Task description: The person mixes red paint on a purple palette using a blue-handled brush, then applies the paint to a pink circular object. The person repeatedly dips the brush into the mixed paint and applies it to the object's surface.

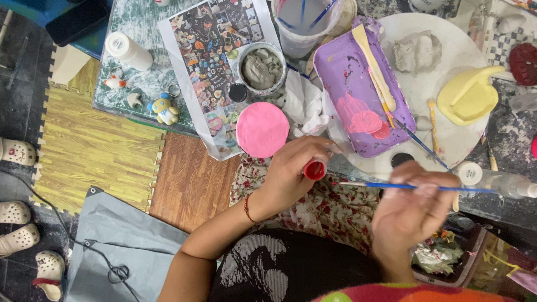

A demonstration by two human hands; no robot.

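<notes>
Pink disc [262, 129] is gripped by the left hand [291, 170]; a blue paintbrush [414, 187] is pinched in the right hand [411, 210].

A purple tray [358, 67] smeared with pink paint lies on a round white board [464, 134], a pale wooden spatula [372, 64] resting in it. A lump of grey clay [417, 51] sits near the board's far edge, a yellow moulded piece [467, 96] at its right edge. A bowl of grey clay [261, 68] stands on a printed picture sheet [207, 50], a pink disc [262, 129] at the table's near edge. A small painted figurine [164, 109] and white bottle [128, 50] occupy the table's left end.
</notes>
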